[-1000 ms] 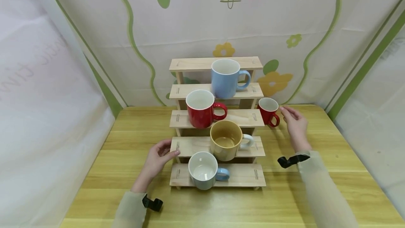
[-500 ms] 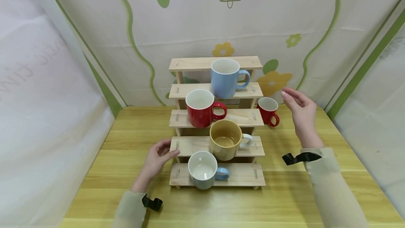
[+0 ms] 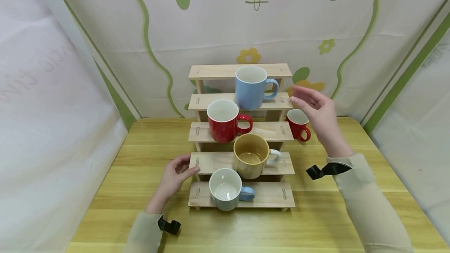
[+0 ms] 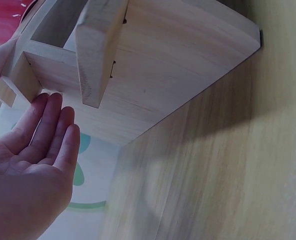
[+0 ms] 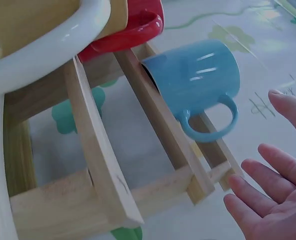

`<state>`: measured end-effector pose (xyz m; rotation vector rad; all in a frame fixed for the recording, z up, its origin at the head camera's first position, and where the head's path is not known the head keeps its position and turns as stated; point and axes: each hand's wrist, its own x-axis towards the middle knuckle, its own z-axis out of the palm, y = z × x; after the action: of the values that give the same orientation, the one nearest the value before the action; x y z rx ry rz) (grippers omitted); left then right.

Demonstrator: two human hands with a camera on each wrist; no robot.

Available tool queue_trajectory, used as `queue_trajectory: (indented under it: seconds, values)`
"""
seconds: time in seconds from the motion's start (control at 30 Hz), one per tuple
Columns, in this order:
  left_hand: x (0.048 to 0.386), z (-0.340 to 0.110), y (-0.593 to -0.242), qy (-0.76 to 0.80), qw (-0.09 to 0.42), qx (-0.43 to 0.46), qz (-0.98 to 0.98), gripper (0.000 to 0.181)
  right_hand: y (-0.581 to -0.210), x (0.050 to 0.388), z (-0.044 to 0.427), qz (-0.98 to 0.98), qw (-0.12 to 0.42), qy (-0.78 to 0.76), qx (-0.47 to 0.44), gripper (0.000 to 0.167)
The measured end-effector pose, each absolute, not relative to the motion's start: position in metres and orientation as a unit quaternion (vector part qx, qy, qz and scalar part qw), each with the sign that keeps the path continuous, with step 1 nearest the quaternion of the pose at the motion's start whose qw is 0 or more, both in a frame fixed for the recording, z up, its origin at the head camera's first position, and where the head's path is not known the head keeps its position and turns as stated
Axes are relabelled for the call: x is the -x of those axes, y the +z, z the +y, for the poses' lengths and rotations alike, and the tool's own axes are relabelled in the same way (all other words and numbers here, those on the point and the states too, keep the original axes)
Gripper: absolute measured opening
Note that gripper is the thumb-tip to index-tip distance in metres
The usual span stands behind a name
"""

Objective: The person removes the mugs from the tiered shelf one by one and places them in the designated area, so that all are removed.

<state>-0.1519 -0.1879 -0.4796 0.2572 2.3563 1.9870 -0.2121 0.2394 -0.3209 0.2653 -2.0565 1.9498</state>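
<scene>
A stepped wooden rack (image 3: 211, 162) stands on the table, with mugs on its lower four boards. My left hand (image 3: 175, 175) holds the rack's left end, thumb on a board's top and fingers against its side; the left wrist view shows those fingers (image 4: 47, 125). My right hand (image 3: 318, 116), holding nothing, hovers right of the light blue mug (image 3: 250, 91), fingers apart and clear of its handle. Below this mug sit a large red mug (image 3: 223, 124), a mug with a yellow interior (image 3: 250, 159) and a white handle, and a pale mug (image 3: 225, 190) with a blue handle.
A small red mug (image 3: 297, 122) stands on the wooden table (image 3: 140, 143) behind the rack's right side, under my right hand. White patterned cloth (image 3: 211, 18) hangs behind and along both sides. The rack's top board (image 3: 214, 71) is above the light blue mug.
My right hand has risen away from the small red mug, swung right, then come back left and up near the light blue mug. My left hand and the mugs stay put.
</scene>
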Motion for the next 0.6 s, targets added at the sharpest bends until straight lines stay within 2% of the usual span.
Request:
queue_trajectory:
  seconds: [0.27, 0.6]
  values:
    - [0.151, -0.188, -0.478, 0.646, 0.021, -0.087, 0.758, 0.047, -0.31, 0.226, 0.224, -0.724, 0.124, 0.668, -0.115, 0.048]
    - [0.151, -0.188, -0.479, 0.644, 0.022, -0.087, 0.76, 0.047, -0.305, 0.246, 0.216, -0.736, 0.09, 0.663, -0.099, 0.05]
